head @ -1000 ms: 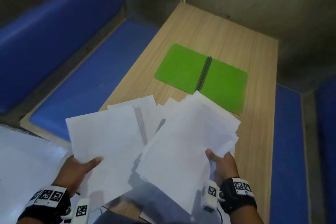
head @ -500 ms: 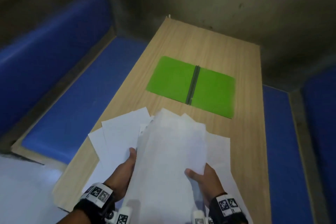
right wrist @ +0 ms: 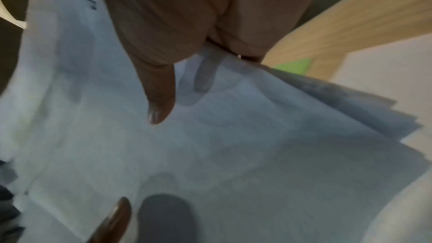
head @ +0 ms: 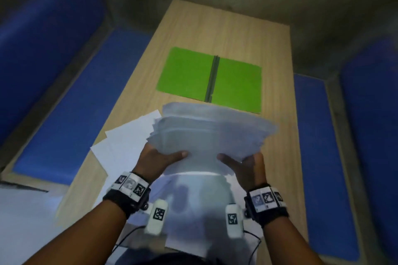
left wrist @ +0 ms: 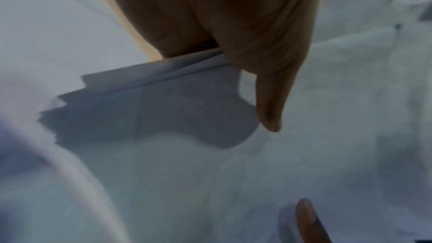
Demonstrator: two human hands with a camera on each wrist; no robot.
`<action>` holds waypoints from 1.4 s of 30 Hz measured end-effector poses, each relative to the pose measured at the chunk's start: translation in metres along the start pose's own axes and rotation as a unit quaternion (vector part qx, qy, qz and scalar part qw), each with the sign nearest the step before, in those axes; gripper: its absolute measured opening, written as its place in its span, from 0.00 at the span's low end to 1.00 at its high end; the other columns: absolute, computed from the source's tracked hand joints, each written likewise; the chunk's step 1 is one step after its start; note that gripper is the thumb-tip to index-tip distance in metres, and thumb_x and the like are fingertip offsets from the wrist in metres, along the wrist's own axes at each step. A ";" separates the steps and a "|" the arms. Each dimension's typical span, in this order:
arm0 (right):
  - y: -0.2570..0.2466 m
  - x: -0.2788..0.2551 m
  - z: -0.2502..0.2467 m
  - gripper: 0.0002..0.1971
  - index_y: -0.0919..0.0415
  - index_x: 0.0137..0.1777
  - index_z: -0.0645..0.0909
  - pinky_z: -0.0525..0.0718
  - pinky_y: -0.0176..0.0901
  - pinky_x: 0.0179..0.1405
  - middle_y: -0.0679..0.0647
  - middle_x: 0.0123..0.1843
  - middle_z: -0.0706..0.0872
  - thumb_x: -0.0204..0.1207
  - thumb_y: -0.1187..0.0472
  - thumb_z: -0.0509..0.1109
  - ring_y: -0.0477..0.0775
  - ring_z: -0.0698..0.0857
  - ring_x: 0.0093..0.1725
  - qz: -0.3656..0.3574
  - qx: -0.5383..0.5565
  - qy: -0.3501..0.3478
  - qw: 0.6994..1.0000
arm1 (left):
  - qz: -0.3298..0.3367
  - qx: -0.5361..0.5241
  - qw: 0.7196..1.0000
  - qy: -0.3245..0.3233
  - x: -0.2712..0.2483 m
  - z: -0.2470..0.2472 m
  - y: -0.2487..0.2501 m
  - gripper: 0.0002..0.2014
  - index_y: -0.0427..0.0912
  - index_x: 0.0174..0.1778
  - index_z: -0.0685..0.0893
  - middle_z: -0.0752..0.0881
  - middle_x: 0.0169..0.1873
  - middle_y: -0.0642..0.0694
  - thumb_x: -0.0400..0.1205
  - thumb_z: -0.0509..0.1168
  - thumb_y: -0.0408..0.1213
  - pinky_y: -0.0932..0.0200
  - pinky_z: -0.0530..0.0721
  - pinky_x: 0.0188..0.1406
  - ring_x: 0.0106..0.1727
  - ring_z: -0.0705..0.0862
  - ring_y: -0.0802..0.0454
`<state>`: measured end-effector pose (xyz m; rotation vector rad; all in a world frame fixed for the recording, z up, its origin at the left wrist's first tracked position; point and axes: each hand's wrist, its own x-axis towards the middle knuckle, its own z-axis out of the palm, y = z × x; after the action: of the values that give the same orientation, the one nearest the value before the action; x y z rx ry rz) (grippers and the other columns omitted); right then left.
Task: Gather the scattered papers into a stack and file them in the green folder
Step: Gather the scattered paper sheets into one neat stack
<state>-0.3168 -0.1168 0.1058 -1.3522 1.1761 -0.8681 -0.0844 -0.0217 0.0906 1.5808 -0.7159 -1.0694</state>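
Observation:
Both hands hold one ragged stack of white papers (head: 206, 135) above the near half of the wooden table (head: 226, 32). My left hand (head: 159, 157) grips its left edge, thumb on top and fingers underneath; the left wrist view shows that thumb (left wrist: 268, 103) lying on the paper stack (left wrist: 233, 173). My right hand (head: 245, 163) grips the right edge the same way, its thumb (right wrist: 158, 95) pressed on the top sheet (right wrist: 233, 154). The green folder (head: 187, 73) lies open and flat just beyond the stack. A few loose sheets (head: 127, 140) stay on the table under my left hand.
Blue padded benches run along both sides of the table, the left bench (head: 71, 101) and the right bench (head: 318, 157). A grey wall closes the far end. More white sheets (head: 193, 211) lie under my wrists by the near edge.
The two separate bunches of paper came together into one stack. My hands moved inward to its two sides and lifted it, and the view swung to centre on the folder.

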 end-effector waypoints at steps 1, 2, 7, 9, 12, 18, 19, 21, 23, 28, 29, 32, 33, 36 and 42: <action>0.015 0.000 0.001 0.23 0.60 0.56 0.86 0.88 0.38 0.47 0.50 0.51 0.92 0.59 0.66 0.86 0.52 0.90 0.54 0.032 0.006 -0.006 0.999 | -0.017 0.001 1.000 -0.005 0.000 0.002 -0.008 0.23 0.54 0.50 0.94 0.95 0.50 0.53 0.59 0.89 0.45 0.43 0.90 0.59 0.54 0.93 0.54; 0.024 -0.003 0.004 0.21 0.56 0.52 0.86 0.88 0.38 0.46 0.50 0.50 0.92 0.60 0.64 0.86 0.54 0.90 0.53 0.064 0.001 0.000 0.998 | -0.029 0.007 1.000 -0.007 -0.001 0.006 -0.015 0.24 0.53 0.49 0.94 0.96 0.50 0.53 0.58 0.89 0.46 0.40 0.89 0.60 0.53 0.93 0.54; 0.016 -0.007 0.011 0.16 0.56 0.50 0.88 0.89 0.50 0.52 0.45 0.48 0.92 0.62 0.63 0.85 0.48 0.90 0.50 0.024 0.008 0.085 0.996 | -0.007 0.028 0.999 0.018 0.002 0.022 -0.009 0.21 0.54 0.50 0.89 0.94 0.46 0.63 0.65 0.88 0.38 0.56 0.89 0.52 0.47 0.91 0.64; 0.005 -0.010 0.003 0.17 0.59 0.50 0.88 0.88 0.43 0.50 0.46 0.47 0.92 0.61 0.63 0.85 0.48 0.90 0.50 -0.044 0.001 0.108 0.993 | 0.026 0.006 0.999 0.020 0.000 0.024 0.001 0.21 0.51 0.52 0.90 0.95 0.47 0.59 0.67 0.86 0.32 0.61 0.89 0.50 0.50 0.92 0.60; 0.009 -0.017 -0.007 0.24 0.64 0.54 0.86 0.89 0.43 0.48 0.53 0.50 0.92 0.57 0.63 0.87 0.51 0.91 0.50 -0.051 0.019 0.116 0.992 | 0.032 0.009 0.999 0.002 -0.007 0.024 -0.002 0.20 0.50 0.52 0.90 0.95 0.47 0.56 0.67 0.86 0.30 0.59 0.90 0.50 0.49 0.93 0.58; 0.045 -0.029 -0.007 0.24 0.55 0.55 0.84 0.89 0.49 0.48 0.50 0.51 0.91 0.58 0.62 0.87 0.57 0.89 0.53 0.089 0.009 0.091 0.992 | -0.040 0.033 0.998 -0.019 -0.011 0.024 -0.032 0.21 0.51 0.50 0.92 0.95 0.46 0.57 0.63 0.88 0.43 0.53 0.89 0.48 0.47 0.93 0.58; 0.044 -0.030 -0.008 0.22 0.54 0.53 0.85 0.89 0.49 0.48 0.48 0.50 0.91 0.60 0.60 0.86 0.55 0.89 0.53 0.078 0.009 0.093 0.993 | -0.033 0.028 0.999 -0.010 -0.012 0.026 -0.029 0.19 0.51 0.50 0.91 0.95 0.47 0.56 0.66 0.87 0.38 0.55 0.88 0.48 0.48 0.93 0.58; 0.042 -0.034 -0.011 0.15 0.50 0.51 0.85 0.89 0.44 0.46 0.43 0.46 0.91 0.65 0.57 0.83 0.47 0.90 0.49 0.046 -0.011 0.094 0.994 | -0.024 0.018 1.000 0.006 -0.014 0.028 -0.025 0.17 0.50 0.52 0.91 0.95 0.48 0.52 0.69 0.85 0.36 0.53 0.90 0.49 0.49 0.93 0.54; 0.039 -0.039 -0.011 0.12 0.47 0.49 0.84 0.87 0.35 0.41 0.40 0.43 0.90 0.68 0.59 0.81 0.41 0.89 0.45 0.024 -0.025 0.091 0.995 | -0.024 0.022 0.999 0.013 -0.016 0.028 -0.025 0.18 0.49 0.52 0.92 0.95 0.48 0.51 0.68 0.86 0.38 0.49 0.91 0.50 0.50 0.93 0.50; 0.037 -0.049 -0.016 0.28 0.53 0.58 0.82 0.85 0.45 0.52 0.46 0.50 0.90 0.58 0.59 0.87 0.45 0.88 0.52 0.040 0.044 0.086 0.995 | 0.003 0.012 1.000 -0.007 -0.028 0.026 -0.019 0.34 0.52 0.54 0.89 0.95 0.46 0.59 0.53 0.88 0.58 0.63 0.88 0.44 0.52 0.93 0.52; 0.030 -0.049 -0.016 0.28 0.57 0.58 0.81 0.84 0.45 0.53 0.47 0.49 0.89 0.57 0.59 0.87 0.43 0.87 0.50 0.006 0.071 0.091 0.993 | 0.040 -0.006 0.999 0.009 -0.031 0.026 -0.011 0.34 0.53 0.57 0.87 0.94 0.48 0.57 0.55 0.87 0.55 0.63 0.87 0.45 0.52 0.92 0.55; 0.009 -0.046 -0.015 0.40 0.75 0.61 0.74 0.85 0.44 0.52 0.57 0.50 0.85 0.60 0.45 0.82 0.50 0.86 0.50 -0.076 0.176 0.099 0.977 | 0.141 -0.077 0.986 0.046 -0.039 0.032 0.017 0.27 0.56 0.59 0.82 0.89 0.53 0.50 0.65 0.80 0.55 0.58 0.86 0.53 0.53 0.87 0.52; 0.003 -0.045 -0.012 0.40 0.76 0.59 0.74 0.85 0.43 0.48 0.58 0.48 0.83 0.63 0.40 0.78 0.50 0.85 0.47 -0.087 0.191 0.106 0.972 | 0.163 -0.078 0.981 0.067 -0.040 0.037 0.026 0.24 0.56 0.57 0.81 0.87 0.53 0.49 0.69 0.76 0.60 0.57 0.83 0.54 0.52 0.85 0.52; -0.009 -0.042 -0.001 0.32 0.67 0.45 0.77 0.76 0.50 0.45 0.59 0.39 0.78 0.71 0.32 0.67 0.56 0.78 0.41 -0.074 0.158 0.138 0.975 | 0.156 -0.068 0.974 0.150 -0.036 0.053 0.045 0.20 0.53 0.50 0.79 0.82 0.48 0.50 0.74 0.68 0.65 0.56 0.76 0.52 0.49 0.79 0.53; -0.013 -0.039 0.008 0.23 0.65 0.37 0.75 0.74 0.48 0.37 0.62 0.33 0.75 0.74 0.42 0.70 0.55 0.74 0.35 -0.062 0.103 0.173 0.978 | 0.092 -0.035 0.967 0.237 -0.019 0.063 0.042 0.15 0.45 0.42 0.79 0.78 0.36 0.56 0.79 0.75 0.50 0.69 0.73 0.37 0.32 0.74 0.65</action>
<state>-0.3169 -0.0782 0.1219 -1.1421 1.2335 -1.3187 -0.1462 -0.0437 0.1333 1.5915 -0.4785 -0.5422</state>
